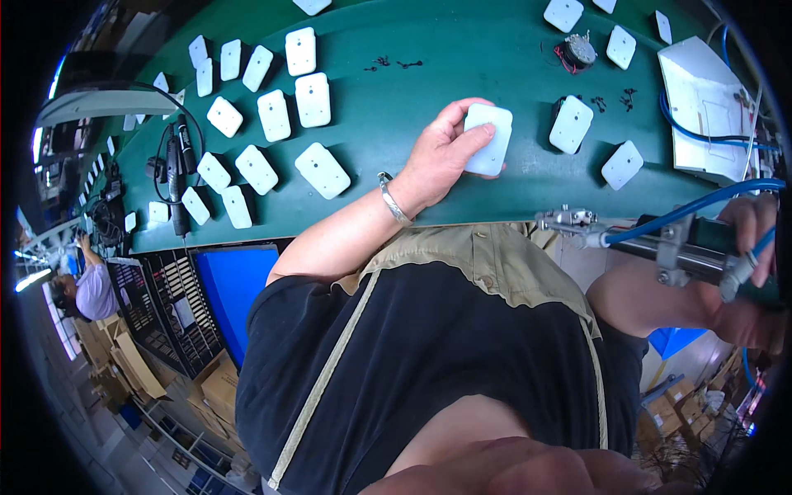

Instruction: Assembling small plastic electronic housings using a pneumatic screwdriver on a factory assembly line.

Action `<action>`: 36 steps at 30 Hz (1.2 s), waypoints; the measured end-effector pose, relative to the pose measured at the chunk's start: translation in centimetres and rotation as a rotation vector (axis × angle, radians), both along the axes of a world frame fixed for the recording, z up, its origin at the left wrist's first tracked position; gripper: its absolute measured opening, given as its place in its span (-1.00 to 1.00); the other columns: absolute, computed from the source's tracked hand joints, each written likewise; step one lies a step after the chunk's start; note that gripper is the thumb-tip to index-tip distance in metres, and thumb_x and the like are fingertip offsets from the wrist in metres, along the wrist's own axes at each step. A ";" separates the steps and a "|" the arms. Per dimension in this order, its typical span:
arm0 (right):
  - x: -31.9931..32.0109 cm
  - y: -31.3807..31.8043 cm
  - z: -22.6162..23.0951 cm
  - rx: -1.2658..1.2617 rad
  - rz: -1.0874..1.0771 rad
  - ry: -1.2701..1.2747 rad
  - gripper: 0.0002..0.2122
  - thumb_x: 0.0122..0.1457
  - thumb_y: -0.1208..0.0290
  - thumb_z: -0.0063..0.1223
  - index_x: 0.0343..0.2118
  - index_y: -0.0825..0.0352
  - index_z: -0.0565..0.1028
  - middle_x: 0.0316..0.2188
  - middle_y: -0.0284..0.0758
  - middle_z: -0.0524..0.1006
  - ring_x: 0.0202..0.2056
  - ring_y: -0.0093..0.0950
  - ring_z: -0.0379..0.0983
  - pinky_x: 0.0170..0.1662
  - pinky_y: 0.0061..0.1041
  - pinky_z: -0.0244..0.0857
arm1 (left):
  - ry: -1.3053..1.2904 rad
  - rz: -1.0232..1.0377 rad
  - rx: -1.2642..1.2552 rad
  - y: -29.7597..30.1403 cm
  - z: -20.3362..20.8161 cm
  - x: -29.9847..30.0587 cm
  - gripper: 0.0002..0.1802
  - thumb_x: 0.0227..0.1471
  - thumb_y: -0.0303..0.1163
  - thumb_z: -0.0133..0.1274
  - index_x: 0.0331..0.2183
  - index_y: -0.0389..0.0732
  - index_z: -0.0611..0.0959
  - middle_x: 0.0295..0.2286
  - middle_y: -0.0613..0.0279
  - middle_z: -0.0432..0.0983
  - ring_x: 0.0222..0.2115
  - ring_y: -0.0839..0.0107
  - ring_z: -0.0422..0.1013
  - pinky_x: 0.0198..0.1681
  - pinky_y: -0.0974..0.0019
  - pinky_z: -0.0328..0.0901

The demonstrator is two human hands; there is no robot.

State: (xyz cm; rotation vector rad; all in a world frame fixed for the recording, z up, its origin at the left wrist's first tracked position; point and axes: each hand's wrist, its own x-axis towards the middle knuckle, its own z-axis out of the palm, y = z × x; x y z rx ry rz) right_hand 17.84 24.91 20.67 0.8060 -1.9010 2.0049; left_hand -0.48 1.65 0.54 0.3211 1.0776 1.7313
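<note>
My left hand [450,153] is closed around a white rounded rectangular case [490,139], holding it over the green work surface with the thumb across its face. At the far right, my right hand [747,227] is behind a metal air cylinder [701,257] with blue hoses. Its fingers are curled, and the fixture and a hose partly cover them, so what they hold cannot be made out. Nearest the held case lies another white case [571,125] with a dark underside. A further white case [622,165] lies between that one and the cylinder.
Several white cases [274,115] are spread over the left of the green table [388,107]. Small dark parts [384,62] lie in little groups. A round motor [577,52] with red wires sits at the back right, near a white open box [701,107]. A corded driver [175,177] is at left.
</note>
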 end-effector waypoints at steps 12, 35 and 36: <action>-3.0 -1.5 -3.3 -0.253 -0.166 0.224 -0.49 0.12 0.19 -0.12 -0.02 0.43 0.03 -0.43 -0.10 0.40 -0.52 -0.33 0.38 -0.52 -0.44 0.34 | 0.873 0.469 -0.399 9.3 -3.5 -19.7 -0.41 -0.09 -0.14 -0.07 -0.10 -0.38 0.30 -0.30 0.06 0.43 -0.33 0.28 0.40 -0.33 0.32 0.31; -3.3 -2.4 -3.8 -0.401 -0.540 0.265 -0.44 0.08 0.21 -0.05 0.00 0.46 0.01 -0.38 -0.09 0.39 -0.49 -0.27 0.39 -0.47 -0.46 0.36 | 1.250 -0.111 -0.386 24.0 -6.2 -25.3 -0.58 -0.24 -0.26 0.09 -0.27 -0.27 0.53 -0.36 -0.02 0.48 -0.31 0.21 0.42 -0.22 0.27 0.29; -3.6 -2.4 -4.0 -0.431 -0.564 0.257 -0.44 0.07 0.23 -0.04 0.00 0.46 0.01 -0.39 -0.09 0.39 -0.50 -0.28 0.39 -0.48 -0.47 0.35 | 1.197 -0.141 -0.444 24.1 -5.9 -24.8 -0.60 -0.24 -0.30 0.09 -0.28 -0.26 0.52 -0.37 0.01 0.49 -0.32 0.21 0.43 -0.24 0.25 0.30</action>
